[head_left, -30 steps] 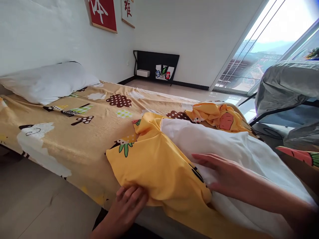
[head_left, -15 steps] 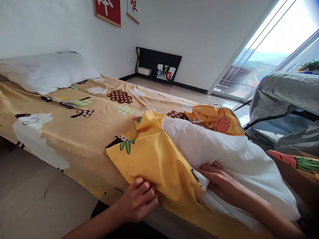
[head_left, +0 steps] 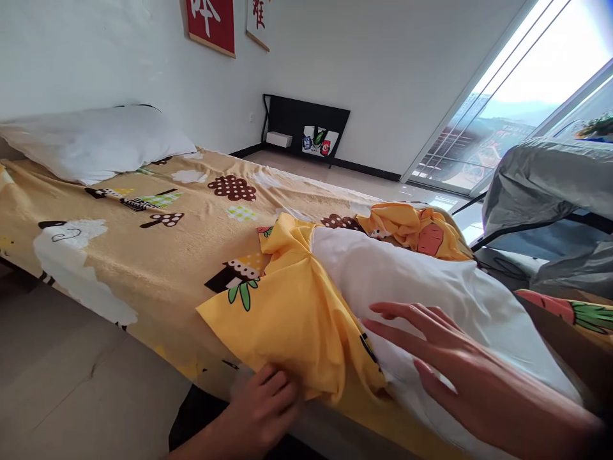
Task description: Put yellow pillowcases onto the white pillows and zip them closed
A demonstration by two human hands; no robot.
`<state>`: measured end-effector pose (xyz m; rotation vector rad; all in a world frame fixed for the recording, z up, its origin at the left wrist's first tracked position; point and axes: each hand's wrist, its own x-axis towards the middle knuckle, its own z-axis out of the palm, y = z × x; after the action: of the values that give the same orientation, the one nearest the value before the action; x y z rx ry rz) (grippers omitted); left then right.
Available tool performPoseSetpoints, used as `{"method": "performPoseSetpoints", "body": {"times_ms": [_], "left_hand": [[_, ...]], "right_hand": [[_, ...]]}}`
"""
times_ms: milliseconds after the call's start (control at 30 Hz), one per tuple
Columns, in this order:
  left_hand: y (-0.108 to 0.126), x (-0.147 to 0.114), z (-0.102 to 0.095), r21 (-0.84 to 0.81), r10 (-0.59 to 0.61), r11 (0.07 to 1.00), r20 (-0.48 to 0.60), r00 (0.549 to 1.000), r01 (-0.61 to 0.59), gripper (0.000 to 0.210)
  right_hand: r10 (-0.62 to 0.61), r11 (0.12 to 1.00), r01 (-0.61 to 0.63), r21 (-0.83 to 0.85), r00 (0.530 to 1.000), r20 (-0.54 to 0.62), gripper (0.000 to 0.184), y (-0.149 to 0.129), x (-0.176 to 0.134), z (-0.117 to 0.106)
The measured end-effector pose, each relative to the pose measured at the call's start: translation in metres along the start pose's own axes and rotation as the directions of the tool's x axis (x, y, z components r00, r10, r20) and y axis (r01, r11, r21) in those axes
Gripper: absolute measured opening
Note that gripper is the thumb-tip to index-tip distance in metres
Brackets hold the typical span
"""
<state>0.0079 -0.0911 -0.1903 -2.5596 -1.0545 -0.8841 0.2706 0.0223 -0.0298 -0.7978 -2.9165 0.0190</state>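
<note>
A yellow pillowcase with a green leaf print is bunched over the left end of a white pillow near the bed's front edge. My left hand grips the pillowcase's near edge with curled fingers. Above the pillow's near side, my right hand is open, its fingers spread and pointing left toward the pillowcase's opening. The right hand holds nothing. How much of the pillow lies inside the case is hidden by the cloth.
The bed has a tan patterned sheet. Another white pillow lies at the far left. Crumpled orange printed cloth sits behind the nearer pillow. A grey plastic-covered piece stands at right; a black folded table leans against the back wall.
My right hand has lifted off the pillow, and its fingers have spread. The left hand has moved slightly down, still gripping the pillowcase, whose near edge has shifted.
</note>
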Motion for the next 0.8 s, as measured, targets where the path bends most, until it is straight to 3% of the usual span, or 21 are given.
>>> {"method": "performPoseSetpoints", "body": {"times_ms": [133,200,233,267,300,333,367,400,467,567,667,733,800], "left_hand": [[0.001,-0.025,-0.019,-0.161,-0.182,0.975,-0.199,0.963,0.151,0.02],[-0.002,-0.036,-0.022,-0.271,-0.403,0.902,-0.253,0.879,0.335,0.022],[-0.005,-0.042,-0.022,-0.358,-0.549,0.812,-0.203,0.811,0.46,0.025],[-0.009,-0.048,-0.021,-0.466,-0.686,0.669,-0.087,0.723,0.579,0.03],[-0.014,-0.053,-0.019,-0.571,-0.784,0.469,0.083,0.616,0.674,0.034],[-0.018,-0.057,-0.017,-0.651,-0.82,0.243,0.259,0.511,0.72,0.036],[-0.022,-0.06,-0.015,-0.704,-0.803,0.034,0.403,0.439,0.709,0.039],[-0.024,-0.061,-0.013,-0.739,-0.76,-0.127,0.501,0.413,0.662,0.041],[-0.026,-0.059,-0.009,-0.789,-0.702,-0.29,0.56,0.44,0.542,0.048],[-0.019,-0.045,-0.001,-0.809,-0.673,-0.382,0.575,0.465,0.447,0.064],[-0.014,-0.029,0.009,-0.818,-0.75,-0.423,0.557,0.357,0.389,0.062],[-0.022,-0.019,0.014,-0.849,-0.835,-0.355,0.476,0.277,0.39,0.049],[-0.041,-0.003,0.012,-0.869,-0.911,-0.12,0.289,0.295,0.48,0.043]], "right_hand": [[-0.23,0.973,0.227,-0.037,0.956,-0.18,0.044,-0.047,0.031,-0.001],[-0.306,0.951,0.284,-0.125,0.925,-0.226,0.036,-0.066,0.052,0.011],[-0.33,0.938,0.294,-0.182,0.919,-0.217,0.034,-0.072,0.063,0.018],[-0.335,0.93,0.291,-0.227,0.923,-0.191,0.031,-0.075,0.073,0.025],[-0.319,0.928,0.276,-0.251,0.935,-0.152,0.026,-0.076,0.082,0.033],[-0.294,0.932,0.259,-0.256,0.95,-0.109,0.021,-0.074,0.09,0.04],[-0.262,0.94,0.238,-0.246,0.962,-0.071,0.019,-0.071,0.097,0.046],[-0.23,0.95,0.215,-0.228,0.972,-0.04,0.022,-0.068,0.103,0.052],[-0.179,0.966,0.175,-0.189,0.984,0.0,0.027,-0.06,0.111,0.061],[-0.177,0.975,0.185,-0.127,0.982,0.066,0.013,-0.053,0.112,0.069],[-0.194,0.977,0.202,-0.07,0.975,0.113,0.01,-0.051,0.108,0.069],[-0.165,0.986,0.167,-0.009,0.982,0.087,0.015,-0.051,0.108,0.065],[-0.091,0.993,0.089,0.076,0.996,0.021,0.022,-0.05,0.113,0.056]]}}
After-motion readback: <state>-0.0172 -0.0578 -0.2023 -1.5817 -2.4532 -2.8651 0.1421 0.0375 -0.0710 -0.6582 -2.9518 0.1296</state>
